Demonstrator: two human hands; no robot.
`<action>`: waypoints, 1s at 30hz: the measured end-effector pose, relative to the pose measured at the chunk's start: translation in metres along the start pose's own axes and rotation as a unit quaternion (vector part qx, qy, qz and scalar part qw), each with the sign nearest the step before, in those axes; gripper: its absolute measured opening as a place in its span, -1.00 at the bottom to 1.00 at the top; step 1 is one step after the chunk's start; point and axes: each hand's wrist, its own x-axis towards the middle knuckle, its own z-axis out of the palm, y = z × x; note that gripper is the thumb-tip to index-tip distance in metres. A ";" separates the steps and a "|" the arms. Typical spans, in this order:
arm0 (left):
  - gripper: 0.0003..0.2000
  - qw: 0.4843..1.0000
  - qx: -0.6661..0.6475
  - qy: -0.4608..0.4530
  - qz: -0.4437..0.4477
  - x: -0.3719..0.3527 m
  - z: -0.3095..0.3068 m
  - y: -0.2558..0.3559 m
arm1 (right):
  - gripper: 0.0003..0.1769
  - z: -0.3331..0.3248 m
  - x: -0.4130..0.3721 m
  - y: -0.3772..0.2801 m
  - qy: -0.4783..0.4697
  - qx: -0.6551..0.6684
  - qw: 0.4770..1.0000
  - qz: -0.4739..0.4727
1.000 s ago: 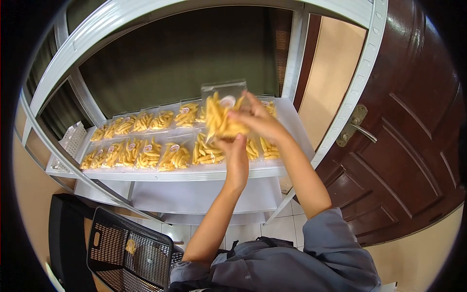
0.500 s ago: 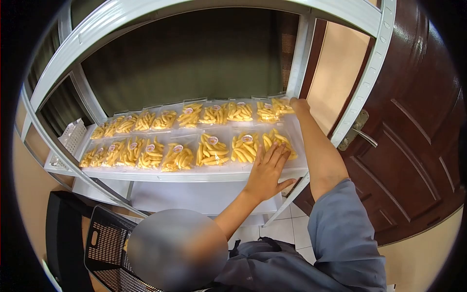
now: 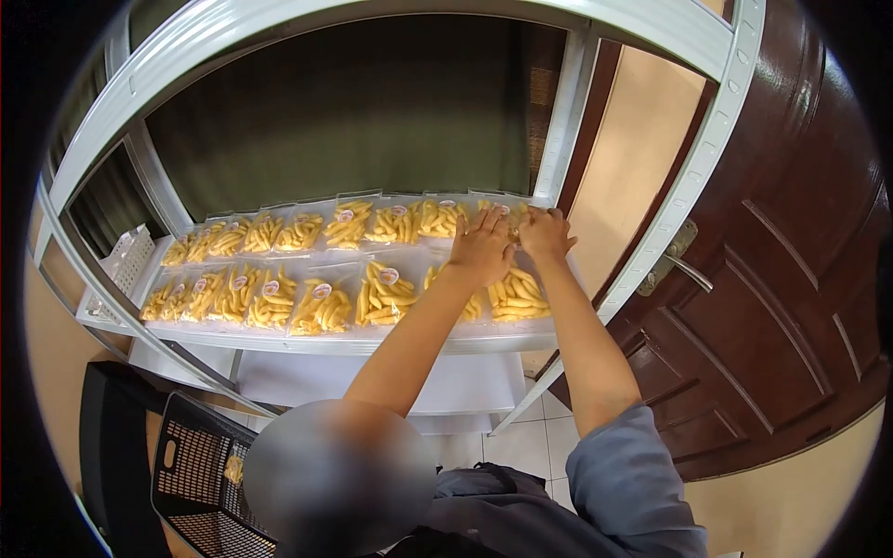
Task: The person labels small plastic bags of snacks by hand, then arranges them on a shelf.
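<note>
Clear plastic bags of yellow, finger-shaped snacks lie in two rows on a white shelf. My left hand rests with stretched fingers on the back-row bag at the right end, which is partly covered. Beside it, my right hand lies over the right side of that same bag, fingers slightly bent and apart. Below my hands is the rightmost front-row bag. Another front-row bag is partly hidden by my left forearm. Round labels show on several bags.
A white perforated basket stands at the shelf's left end. Grey metal uprights frame the rack. At the lower left is a black mesh crate with a yellow packet in it. A brown door with a handle is on the right.
My left hand has moved from the rightmost front-row bag up to the back row. My right hand has shifted left from the shelf's corner onto the end bag, now beside my left hand.
</note>
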 end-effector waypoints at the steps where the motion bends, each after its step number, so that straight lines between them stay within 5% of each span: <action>1: -0.49 0.997 0.024 -0.064 -0.022 0.004 0.003 -0.001 | -0.63 0.000 0.000 0.001 -0.009 -0.013 1.000 -0.006; 2: -0.47 0.990 0.048 -0.128 -0.044 0.006 0.006 -0.002 | -0.63 -0.001 0.001 0.002 -0.019 -0.026 0.999 -0.012; 15: -0.42 0.989 0.041 -0.127 -0.060 0.002 -0.004 -0.008 | -0.56 -0.003 0.007 -0.005 -0.061 -0.100 0.992 -0.048; 20: -0.41 0.988 -0.103 0.082 0.073 -0.027 -0.044 0.007 | -0.56 0.010 0.019 -0.016 0.094 0.005 0.992 -0.089; 21: -0.41 0.979 -0.141 0.120 0.086 -0.038 -0.058 0.011 | -0.60 -0.008 0.027 -0.030 0.048 0.074 0.991 -0.096; 23: -0.40 0.949 -0.209 0.208 0.112 -0.066 -0.081 0.012 | -0.67 -0.012 0.037 -0.057 0.193 0.335 0.889 -0.244; 24: -0.39 0.929 -0.273 0.229 0.100 -0.082 -0.092 0.014 | -0.69 -0.028 0.019 -0.077 0.184 0.390 0.866 -0.253; 25: -0.38 0.904 -0.333 0.254 0.090 -0.101 -0.104 0.014 | -0.72 -0.057 -0.035 -0.111 0.082 0.606 0.777 -0.153; 26: -0.38 0.906 -0.318 0.274 0.055 -0.121 -0.117 0.009 | -0.74 -0.071 -0.073 -0.135 0.038 0.699 0.695 -0.166; 29: -0.35 0.841 -0.418 0.338 0.069 -0.184 -0.141 -0.007 | -0.78 -0.064 -0.191 -0.180 -0.069 0.719 0.648 -0.242; 30: -0.34 0.797 -0.465 0.382 0.045 -0.210 -0.146 -0.014 | -0.79 -0.042 -0.225 -0.190 -0.076 0.687 0.620 -0.371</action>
